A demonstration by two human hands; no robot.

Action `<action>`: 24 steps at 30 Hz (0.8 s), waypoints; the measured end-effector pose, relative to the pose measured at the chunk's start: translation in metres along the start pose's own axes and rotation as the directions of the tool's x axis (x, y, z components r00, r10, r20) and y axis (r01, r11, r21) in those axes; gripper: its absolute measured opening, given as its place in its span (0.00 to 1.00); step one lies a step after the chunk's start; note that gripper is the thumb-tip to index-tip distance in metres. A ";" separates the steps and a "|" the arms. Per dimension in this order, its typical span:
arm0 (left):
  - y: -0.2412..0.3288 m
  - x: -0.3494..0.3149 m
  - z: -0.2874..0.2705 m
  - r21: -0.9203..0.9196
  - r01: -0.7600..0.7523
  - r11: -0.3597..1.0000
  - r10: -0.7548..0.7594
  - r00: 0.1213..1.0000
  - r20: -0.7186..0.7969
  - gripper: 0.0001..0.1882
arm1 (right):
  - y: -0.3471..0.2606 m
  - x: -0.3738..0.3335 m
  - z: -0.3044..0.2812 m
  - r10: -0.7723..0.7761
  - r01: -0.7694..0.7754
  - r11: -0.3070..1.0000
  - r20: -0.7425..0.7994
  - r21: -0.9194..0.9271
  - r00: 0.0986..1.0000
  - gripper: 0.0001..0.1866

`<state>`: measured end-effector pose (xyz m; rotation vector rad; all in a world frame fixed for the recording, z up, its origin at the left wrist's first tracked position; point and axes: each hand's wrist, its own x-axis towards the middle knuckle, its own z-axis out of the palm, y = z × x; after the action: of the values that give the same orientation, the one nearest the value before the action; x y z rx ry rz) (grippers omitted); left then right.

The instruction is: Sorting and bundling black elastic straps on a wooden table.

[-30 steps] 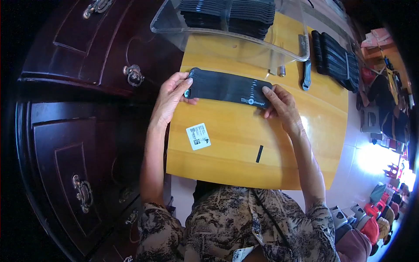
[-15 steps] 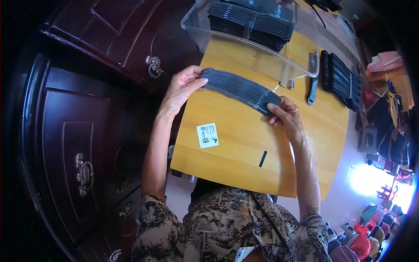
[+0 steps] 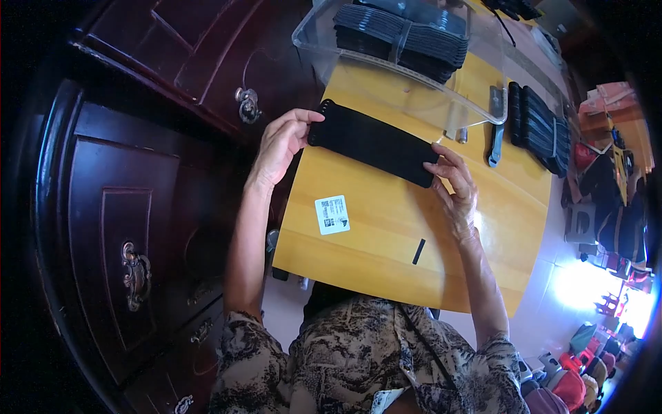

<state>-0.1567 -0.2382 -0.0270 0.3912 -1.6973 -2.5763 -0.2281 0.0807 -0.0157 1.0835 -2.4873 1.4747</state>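
A flat black fabric band (image 3: 372, 141), with its black face showing, is stretched out above the yellow table. My left hand (image 3: 281, 143) pinches its left end, where a scalloped edge shows. At the other end my right hand (image 3: 456, 181) grips the corner between thumb and fingers. Below the band a white printed label card (image 3: 332, 214) lies on the tabletop. A short black strip (image 3: 418, 252) lies nearer to me, towards the right.
Behind the band stands a clear plastic bin (image 3: 407, 86) holding a strapped stack of dark bands (image 3: 407, 34). Rolled dark bundles (image 3: 541, 127) and a grey strap (image 3: 494, 143) lie on the right. Dark wooden drawers (image 3: 124, 228) rise at the left of the yellow table (image 3: 372, 255).
The band has turned over: its grey layered side showed before, and its plain black face shows now. Both hands have shifted their hold at the ends.
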 end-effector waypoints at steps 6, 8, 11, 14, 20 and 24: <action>-0.009 0.006 0.010 0.468 -0.161 0.869 0.220 0.973 -0.074 0.14 | 0.009 0.003 0.003 0.008 0.006 0.991 0.106 -0.131 0.994 0.16; -0.014 0.009 0.011 0.665 -0.089 0.741 0.219 0.969 -0.114 0.16 | 0.014 0.007 0.003 0.026 -0.011 0.993 0.120 -0.120 0.992 0.16; -0.015 0.006 0.024 0.854 -0.209 0.476 0.450 0.892 -0.033 0.17 | 0.020 0.007 0.003 -0.063 0.092 0.969 0.131 -0.229 0.989 0.15; -0.024 0.007 0.024 0.865 -0.295 0.405 0.546 0.837 0.029 0.17 | 0.019 0.007 0.007 0.019 -0.004 0.986 0.084 -0.169 0.996 0.15; -0.029 0.008 0.030 0.964 -0.200 0.175 0.567 0.821 0.067 0.17 | 0.012 0.010 0.003 0.016 0.012 0.967 0.106 -0.254 0.994 0.14; -0.027 0.006 0.041 0.926 -0.375 -0.036 0.459 0.817 0.348 0.23 | 0.003 0.008 0.000 0.028 0.022 0.940 0.142 -0.342 0.990 0.16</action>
<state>-0.1687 -0.1912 -0.0375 -0.1112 -2.6830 -0.5850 -0.2362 0.0770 -0.0153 1.1515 -2.7045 0.9371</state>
